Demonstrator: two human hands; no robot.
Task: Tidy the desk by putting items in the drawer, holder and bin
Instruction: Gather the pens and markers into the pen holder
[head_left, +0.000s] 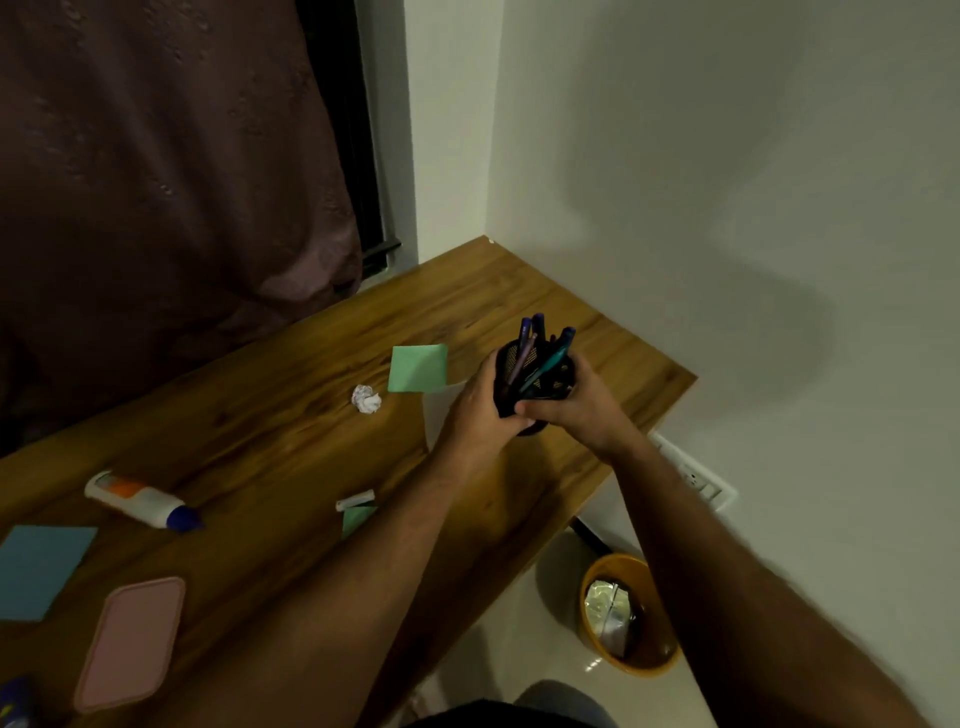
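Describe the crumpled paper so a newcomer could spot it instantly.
Start at the wooden desk, then find the black mesh pen holder gripped by both hands near its far right end. Just left of it lies a green sticky note; the crumpled paper ball sits at that note's lower left corner. It is the only white, wadded lump; everything nearby is flat.

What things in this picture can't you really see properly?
- Lower part of the black pen holder: head view, covered by the left hand and right hand gripping it.
- White paper beside the holder: mostly behind the left hand.
- Small green note: partly under the left forearm.
- Blue object: cut off by the bottom-left corner.
- Inside the orange bin: something shiny, too dim to identify.
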